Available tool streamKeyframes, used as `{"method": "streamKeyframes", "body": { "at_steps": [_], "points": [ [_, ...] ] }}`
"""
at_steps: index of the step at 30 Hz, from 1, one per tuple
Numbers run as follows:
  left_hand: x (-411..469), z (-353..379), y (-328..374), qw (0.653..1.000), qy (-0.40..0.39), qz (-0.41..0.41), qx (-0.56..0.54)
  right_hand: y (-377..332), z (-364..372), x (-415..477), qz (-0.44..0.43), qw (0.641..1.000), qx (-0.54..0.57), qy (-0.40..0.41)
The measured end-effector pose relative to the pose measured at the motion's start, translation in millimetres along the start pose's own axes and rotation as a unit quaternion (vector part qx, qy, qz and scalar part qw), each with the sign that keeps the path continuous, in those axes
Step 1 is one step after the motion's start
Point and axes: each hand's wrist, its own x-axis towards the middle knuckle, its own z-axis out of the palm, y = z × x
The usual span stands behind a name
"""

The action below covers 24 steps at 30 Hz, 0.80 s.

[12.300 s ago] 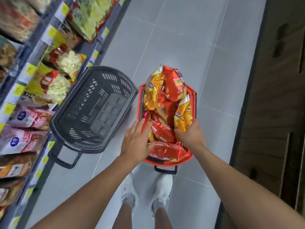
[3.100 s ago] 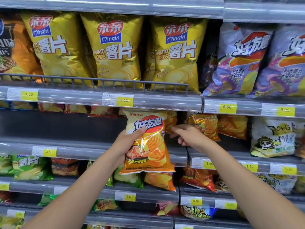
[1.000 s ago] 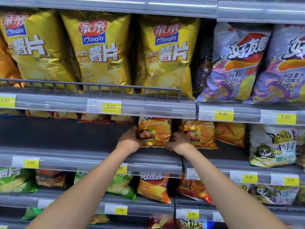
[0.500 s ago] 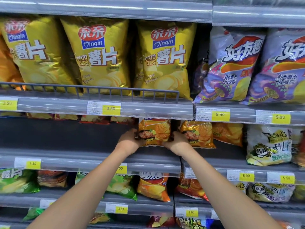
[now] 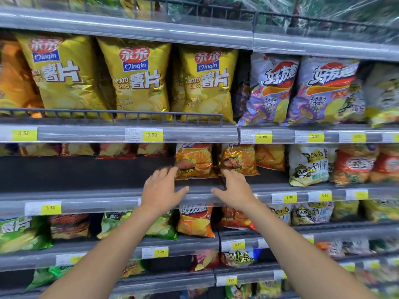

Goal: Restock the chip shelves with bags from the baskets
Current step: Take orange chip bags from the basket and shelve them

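Just beyond hands (image 5: 160, 190) (image 5: 234, 190), orange bag (image 5: 194, 161).

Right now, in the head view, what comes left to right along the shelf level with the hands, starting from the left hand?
left hand → first orange chip bag → second orange chip bag → plain orange bag set further back → white panda bag → red-and-orange bag, blurred
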Motion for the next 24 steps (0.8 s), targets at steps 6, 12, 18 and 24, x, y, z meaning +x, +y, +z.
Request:
{"method": "streamKeyframes", "body": {
  "at_steps": [6, 12, 18, 24],
  "points": [
    [-59.2, 15.6, 12.5, 0.992, 0.011, 0.113, 0.054, 31.4, 5.1, -86.5, 0.015, 0.993, -0.085, 0.074],
    [-109.2, 51.0, 65.1, 0.978, -0.010, 0.199, 0.054, 88.2, 1.7, -193.8, 0.100, 0.983, -0.148, 0.038],
    [-155.8, 87.7, 144.8, 0.959, -0.055, 0.277, 0.007, 159.6, -19.5, -304.8, 0.205, 0.965, -0.150, 0.057],
    [-221.5, 127.8, 253.8, 0.925, -0.112, 0.363, -0.029, 233.2, -51.5, -424.1, 0.324, 0.927, -0.169, 0.081]
  ]
}}
